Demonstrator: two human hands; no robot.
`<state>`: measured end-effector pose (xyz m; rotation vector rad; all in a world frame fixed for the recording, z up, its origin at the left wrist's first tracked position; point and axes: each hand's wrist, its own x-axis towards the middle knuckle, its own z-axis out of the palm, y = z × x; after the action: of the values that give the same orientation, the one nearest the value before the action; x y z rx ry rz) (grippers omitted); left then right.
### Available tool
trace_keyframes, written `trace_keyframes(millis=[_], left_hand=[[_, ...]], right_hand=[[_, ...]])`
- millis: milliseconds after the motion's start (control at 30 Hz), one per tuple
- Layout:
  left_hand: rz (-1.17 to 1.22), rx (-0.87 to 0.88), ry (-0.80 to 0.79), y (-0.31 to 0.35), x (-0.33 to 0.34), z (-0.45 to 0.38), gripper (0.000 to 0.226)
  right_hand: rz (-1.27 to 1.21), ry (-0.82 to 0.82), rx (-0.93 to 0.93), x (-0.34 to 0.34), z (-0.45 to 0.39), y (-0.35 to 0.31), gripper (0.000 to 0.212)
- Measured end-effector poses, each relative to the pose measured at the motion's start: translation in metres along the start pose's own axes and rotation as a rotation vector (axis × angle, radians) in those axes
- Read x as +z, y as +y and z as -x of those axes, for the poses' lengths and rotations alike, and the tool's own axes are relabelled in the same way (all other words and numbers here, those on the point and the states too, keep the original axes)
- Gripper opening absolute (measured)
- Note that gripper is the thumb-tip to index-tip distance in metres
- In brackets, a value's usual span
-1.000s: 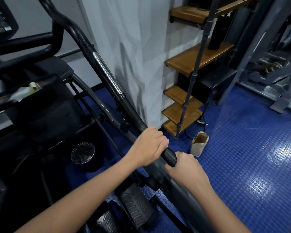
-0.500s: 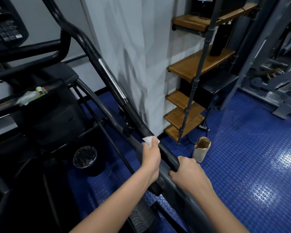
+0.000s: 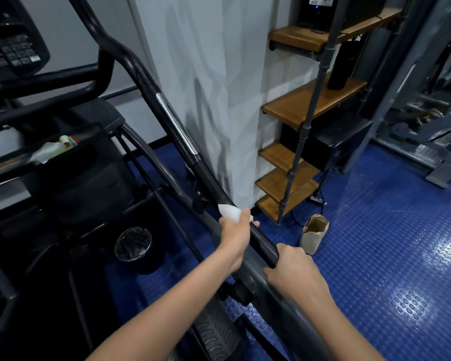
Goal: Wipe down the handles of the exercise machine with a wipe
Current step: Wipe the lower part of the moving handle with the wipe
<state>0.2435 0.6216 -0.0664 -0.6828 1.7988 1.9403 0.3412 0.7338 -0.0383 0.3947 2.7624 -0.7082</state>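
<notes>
A long black handle (image 3: 214, 188) of the exercise machine runs diagonally from the top left down to the centre, with a chrome sensor strip (image 3: 176, 123) on its upper part. My left hand (image 3: 236, 235) wraps around the lower handle and holds a white wipe (image 3: 228, 211) against it; a corner of the wipe sticks out above my fingers. My right hand (image 3: 294, 272) grips the handle's lower end just below the left hand.
The machine's console (image 3: 13, 48) and a tray with crumpled paper (image 3: 47, 152) lie to the left. A round metal bin (image 3: 133, 243) stands below. A pedal (image 3: 216, 332) is under my arms. Wooden shelves (image 3: 305, 105) and a paper bag (image 3: 314, 230) stand on the blue floor at right.
My left hand turned from covering the top of the handle to gripping it from the left side and slid slightly up; the white wipe now shows. The right hand kept its grip.
</notes>
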Motion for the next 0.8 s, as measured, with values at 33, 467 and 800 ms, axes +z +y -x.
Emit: trace_keyframes(millis=[33,467,800], left_hand=[[-0.026,0.03,0.016,0.007,-0.003,-0.006,0.048],[0.022,-0.026,-0.023,-0.013,0.008,0.005,0.043],[0.037,0.083,0.179,0.017,0.007,-0.007,0.041]], right_hand=[[0.003,-0.001,-0.002,0.0,0.0,0.0,0.02],[0.014,0.018,-0.025,0.0,0.0,0.0,0.019],[-0.003,0.002,-0.015,-0.002,0.001,-0.001,0.017]])
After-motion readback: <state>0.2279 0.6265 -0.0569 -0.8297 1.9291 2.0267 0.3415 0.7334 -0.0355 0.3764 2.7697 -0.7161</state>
